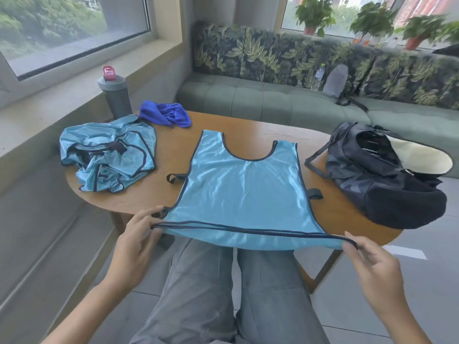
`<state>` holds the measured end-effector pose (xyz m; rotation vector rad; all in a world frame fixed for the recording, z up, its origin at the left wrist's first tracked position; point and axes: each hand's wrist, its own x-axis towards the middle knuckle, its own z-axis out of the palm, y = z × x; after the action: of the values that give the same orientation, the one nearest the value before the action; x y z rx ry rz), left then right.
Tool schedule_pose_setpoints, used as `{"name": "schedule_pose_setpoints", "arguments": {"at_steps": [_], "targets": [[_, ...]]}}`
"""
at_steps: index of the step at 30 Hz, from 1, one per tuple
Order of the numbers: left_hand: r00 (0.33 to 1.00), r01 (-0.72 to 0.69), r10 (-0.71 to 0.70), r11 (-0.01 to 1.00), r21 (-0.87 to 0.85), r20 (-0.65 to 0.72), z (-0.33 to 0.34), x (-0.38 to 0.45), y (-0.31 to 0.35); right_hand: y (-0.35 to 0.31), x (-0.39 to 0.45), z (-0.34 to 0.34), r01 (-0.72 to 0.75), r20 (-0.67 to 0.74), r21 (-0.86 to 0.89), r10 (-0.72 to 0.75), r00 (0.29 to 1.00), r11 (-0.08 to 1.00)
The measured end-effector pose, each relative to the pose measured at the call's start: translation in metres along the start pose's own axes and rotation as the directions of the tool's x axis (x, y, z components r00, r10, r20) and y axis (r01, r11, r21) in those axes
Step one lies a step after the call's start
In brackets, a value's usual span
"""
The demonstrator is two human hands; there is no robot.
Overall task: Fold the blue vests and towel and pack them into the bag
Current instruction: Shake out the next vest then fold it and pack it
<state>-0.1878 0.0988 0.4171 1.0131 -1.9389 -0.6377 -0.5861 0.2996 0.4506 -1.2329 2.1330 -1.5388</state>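
Observation:
A light blue vest (243, 189) with dark trim lies flat on the wooden table (250, 125), neck hole away from me, its bottom hem hanging over the near edge. My left hand (139, 244) pinches the hem's left corner. My right hand (370, 264) pinches the right corner, and the hem is stretched taut between them. A crumpled heap of more light blue vests (109, 155) sits at the table's left. Behind that heap lies a bunched dark blue towel (165, 115). A black bag (382, 175) rests open at the table's right end.
A grey bottle with a pink lid (116, 93) stands at the table's far left by the window ledge. A green sofa (273, 98) runs behind the table, with a water bottle (318, 76) and a grey pouch (335, 81) on it. My legs are under the table's near edge.

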Motion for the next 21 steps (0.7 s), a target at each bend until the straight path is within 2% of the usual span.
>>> {"name": "schedule_pose_setpoints", "arguments": {"at_steps": [2, 6, 9, 12, 16, 21], "targets": [[0.999, 0.045, -0.045, 0.998, -0.054, -0.008, -0.004, 0.000, 0.009, -0.006, -0.003, 0.003, 0.022, -0.066, 0.003, -0.022, 0.998, 1.000], [0.993, 0.107, -0.112, 0.989, -0.105, -0.040, -0.007, 0.009, 0.012, -0.016, 0.001, 0.010, 0.142, -0.161, -0.113, -0.159, 0.974, 0.983], [0.981, 0.161, -0.178, 0.969, -0.187, -0.080, -0.002, 0.023, 0.018, -0.014, 0.013, 0.016, 0.126, -0.211, -0.180, -0.164, 0.964, 0.975], [0.964, 0.224, -0.246, 0.954, -0.201, -0.097, 0.007, 0.047, 0.020, -0.013, 0.032, 0.021, 0.116, -0.177, -0.214, -0.155, 0.972, 0.970], [0.947, 0.302, -0.318, 0.930, -0.209, -0.046, 0.020, 0.094, 0.006, -0.021, 0.072, 0.026, 0.102, -0.162, -0.277, -0.151, 0.975, 0.955], [0.951, 0.308, -0.310, 0.946, -0.105, -0.006, 0.039, 0.180, -0.013, -0.024, 0.148, 0.037, 0.123, -0.151, -0.292, -0.172, 0.973, 0.948]]}}
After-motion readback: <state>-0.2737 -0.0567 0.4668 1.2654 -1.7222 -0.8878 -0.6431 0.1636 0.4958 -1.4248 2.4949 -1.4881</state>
